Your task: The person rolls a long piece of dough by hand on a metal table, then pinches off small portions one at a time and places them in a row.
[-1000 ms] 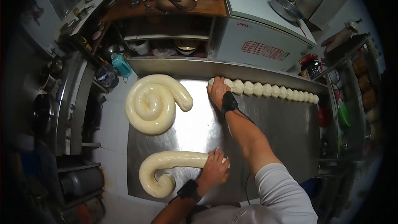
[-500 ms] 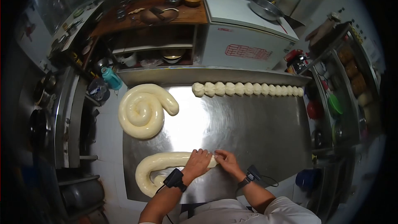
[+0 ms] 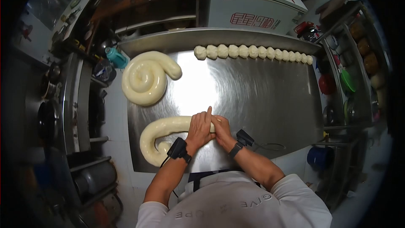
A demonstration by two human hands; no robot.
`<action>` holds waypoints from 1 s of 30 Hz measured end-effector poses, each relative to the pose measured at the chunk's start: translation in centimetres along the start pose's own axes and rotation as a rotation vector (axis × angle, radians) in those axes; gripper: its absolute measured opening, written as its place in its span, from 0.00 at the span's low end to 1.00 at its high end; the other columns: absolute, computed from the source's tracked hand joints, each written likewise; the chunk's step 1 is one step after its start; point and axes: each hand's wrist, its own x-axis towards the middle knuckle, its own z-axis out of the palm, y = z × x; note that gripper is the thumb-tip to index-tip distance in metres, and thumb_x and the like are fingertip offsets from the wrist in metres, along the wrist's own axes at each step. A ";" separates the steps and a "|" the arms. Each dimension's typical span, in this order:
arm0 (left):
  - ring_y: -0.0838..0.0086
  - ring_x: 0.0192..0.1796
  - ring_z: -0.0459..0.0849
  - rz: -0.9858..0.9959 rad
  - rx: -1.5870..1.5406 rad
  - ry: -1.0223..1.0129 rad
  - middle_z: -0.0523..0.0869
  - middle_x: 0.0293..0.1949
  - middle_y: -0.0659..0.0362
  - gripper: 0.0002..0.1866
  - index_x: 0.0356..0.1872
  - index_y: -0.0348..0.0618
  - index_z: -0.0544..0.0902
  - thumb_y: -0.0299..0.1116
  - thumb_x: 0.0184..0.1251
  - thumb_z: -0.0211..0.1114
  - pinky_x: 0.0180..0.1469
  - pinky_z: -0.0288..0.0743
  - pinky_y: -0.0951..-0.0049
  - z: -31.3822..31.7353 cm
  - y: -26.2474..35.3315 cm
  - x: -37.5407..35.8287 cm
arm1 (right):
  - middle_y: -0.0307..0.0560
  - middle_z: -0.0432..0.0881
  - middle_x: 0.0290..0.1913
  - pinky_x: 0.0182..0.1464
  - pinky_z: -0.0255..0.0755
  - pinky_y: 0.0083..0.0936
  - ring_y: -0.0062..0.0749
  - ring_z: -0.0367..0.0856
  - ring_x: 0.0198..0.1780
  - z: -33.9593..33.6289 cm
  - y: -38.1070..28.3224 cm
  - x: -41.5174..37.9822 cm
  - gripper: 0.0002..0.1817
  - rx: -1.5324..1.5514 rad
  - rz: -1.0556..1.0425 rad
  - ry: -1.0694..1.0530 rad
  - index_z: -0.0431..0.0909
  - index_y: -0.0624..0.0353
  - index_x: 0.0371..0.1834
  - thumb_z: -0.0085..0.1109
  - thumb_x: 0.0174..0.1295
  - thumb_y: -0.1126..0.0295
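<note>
A thick, glossy rope of pale dough (image 3: 158,132) curves in a hook along the near left of the steel table (image 3: 261,101). Its right end is under my two hands. My left hand (image 3: 200,131) is wrapped over the dough, one finger pointing up. Against it, my right hand (image 3: 222,129) closes round the dough's end, which is mostly hidden. A large dough coil (image 3: 144,79) lies at the table's back left. Along the back edge runs a row of small round dough pieces (image 3: 253,52), larger at the left and smaller at the right.
A raised steel ledge (image 3: 168,39) bounds the table's back. Behind it stands a white freezer (image 3: 253,10). A teal flask (image 3: 116,58) is beyond the back left corner. Shelves with a green bowl (image 3: 348,80) and a red bowl (image 3: 326,84) stand at the right.
The view has tilted down, so the table appears higher in the picture. My right hand has moved left against my left hand and closed round the dough's end.
</note>
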 end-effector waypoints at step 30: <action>0.59 0.54 0.86 -0.304 0.122 -0.447 0.91 0.41 0.53 0.13 0.38 0.48 0.91 0.41 0.54 0.72 0.51 0.73 0.51 1.1 0.3 4.3 | 0.46 0.85 0.55 0.60 0.78 0.30 0.31 0.85 0.53 -4.4 -11.4 0.2 0.27 -0.084 0.043 -0.505 0.76 0.58 0.65 0.71 0.65 0.61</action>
